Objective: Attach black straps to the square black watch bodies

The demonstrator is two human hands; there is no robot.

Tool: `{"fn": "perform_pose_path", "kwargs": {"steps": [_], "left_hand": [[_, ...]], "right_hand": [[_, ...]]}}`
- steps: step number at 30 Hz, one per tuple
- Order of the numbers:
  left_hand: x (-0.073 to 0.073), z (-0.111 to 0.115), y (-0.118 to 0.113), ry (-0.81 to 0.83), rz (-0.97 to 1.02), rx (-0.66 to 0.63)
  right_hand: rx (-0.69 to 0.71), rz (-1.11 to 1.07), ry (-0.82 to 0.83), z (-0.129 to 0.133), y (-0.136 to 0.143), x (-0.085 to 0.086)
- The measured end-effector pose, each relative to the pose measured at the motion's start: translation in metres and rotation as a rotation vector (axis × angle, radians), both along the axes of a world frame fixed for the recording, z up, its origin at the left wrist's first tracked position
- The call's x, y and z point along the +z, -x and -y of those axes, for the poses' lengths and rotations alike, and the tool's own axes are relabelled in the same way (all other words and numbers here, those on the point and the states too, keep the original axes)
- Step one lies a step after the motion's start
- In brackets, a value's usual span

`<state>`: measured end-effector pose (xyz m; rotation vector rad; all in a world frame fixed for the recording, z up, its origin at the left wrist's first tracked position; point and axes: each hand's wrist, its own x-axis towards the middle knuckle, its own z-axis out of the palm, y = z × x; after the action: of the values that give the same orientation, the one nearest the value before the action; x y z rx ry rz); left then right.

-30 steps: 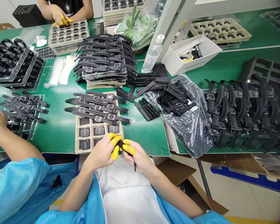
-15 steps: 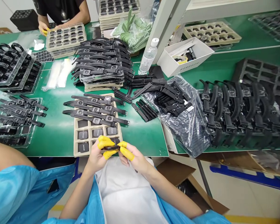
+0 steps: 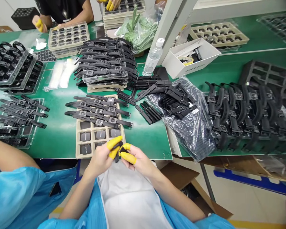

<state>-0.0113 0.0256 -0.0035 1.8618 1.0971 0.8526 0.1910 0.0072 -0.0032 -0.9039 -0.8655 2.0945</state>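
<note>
My left hand (image 3: 102, 157), with yellow covers on its fingertips, pinches a black watch (image 3: 117, 157) tilted on edge above the table's front edge. My right hand (image 3: 137, 157), also yellow-tipped, is closed close beside it on a small black watch part (image 3: 123, 149); whether this part is joined to the watch cannot be told. Just behind my hands lies a beige tray (image 3: 77, 144). Square black watch bodies (image 3: 100, 135) sit in its nearer compartments, and several watches with straps (image 3: 98, 111) lie across its far half.
Loose black straps (image 3: 149, 112) and a plastic bag (image 3: 197, 140) lie to the right. Stacked watch trays (image 3: 107, 63), a water bottle (image 3: 153, 57) and a white box (image 3: 193, 62) stand behind. A co-worker's arm (image 3: 9, 149) reaches in from the left; other people work across the table.
My fingers have shifted on the watch, which has turned from lying flat to a steeper tilt. Across the table, a co-worker's hand has lifted off a tray and another pair of hands has appeared.
</note>
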Motion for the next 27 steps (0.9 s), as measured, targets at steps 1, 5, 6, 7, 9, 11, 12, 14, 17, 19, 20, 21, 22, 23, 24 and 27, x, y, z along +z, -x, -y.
{"fn": "perform_pose_path", "kwargs": {"steps": [1,5,6,7,9,11,12,14,17,19,20,21,22,23,24,27], "left_hand": [[-0.004,0.002,-0.002,-0.067,-0.055,-0.067],[-0.009,0.003,-0.004,-0.17,-0.098,-0.162],[-0.008,0.003,-0.004,-0.18,-0.097,-0.169],[-0.007,0.003,-0.004,-0.192,-0.098,-0.167],[-0.005,0.004,-0.004,-0.216,-0.105,-0.147],[-0.004,0.005,-0.006,-0.234,-0.127,-0.123],[-0.003,0.006,-0.007,-0.241,-0.141,-0.117],[0.0,0.007,-0.008,-0.243,-0.165,-0.129],[0.007,0.007,-0.008,-0.201,-0.163,-0.204],[0.012,0.007,-0.008,-0.208,-0.2,-0.223],[0.014,0.007,-0.008,-0.24,-0.248,-0.215],[0.016,0.006,-0.007,-0.288,-0.31,-0.203],[0.017,0.006,-0.006,-0.34,-0.378,-0.197],[0.018,0.005,-0.006,-0.389,-0.437,-0.203],[0.019,0.004,-0.005,-0.427,-0.476,-0.219],[0.021,0.0,-0.002,-0.41,-0.454,-0.285]], "right_hand": [[0.02,-0.024,0.005,0.001,0.002,0.001],[0.024,-0.085,0.03,0.005,0.005,-0.002],[-0.001,-0.099,0.04,0.006,0.006,-0.003],[-0.027,-0.113,0.055,0.006,0.007,-0.004],[-0.068,-0.142,0.091,0.007,0.008,-0.005],[-0.083,-0.166,0.133,0.006,0.01,-0.004],[-0.088,-0.178,0.153,0.006,0.011,-0.003],[-0.106,-0.191,0.181,0.005,0.011,-0.003],[-0.107,-0.187,0.199,0.005,0.01,-0.003],[-0.079,-0.174,0.214,0.004,0.009,-0.003],[-0.063,-0.168,0.225,0.004,0.008,-0.003],[-0.052,-0.163,0.236,0.003,0.008,-0.003],[-0.043,-0.158,0.245,0.003,0.008,-0.003],[-0.036,-0.154,0.249,0.002,0.008,-0.003],[-0.03,-0.151,0.247,0.002,0.008,-0.003],[-0.007,-0.147,0.209,0.004,0.008,-0.004]]}}
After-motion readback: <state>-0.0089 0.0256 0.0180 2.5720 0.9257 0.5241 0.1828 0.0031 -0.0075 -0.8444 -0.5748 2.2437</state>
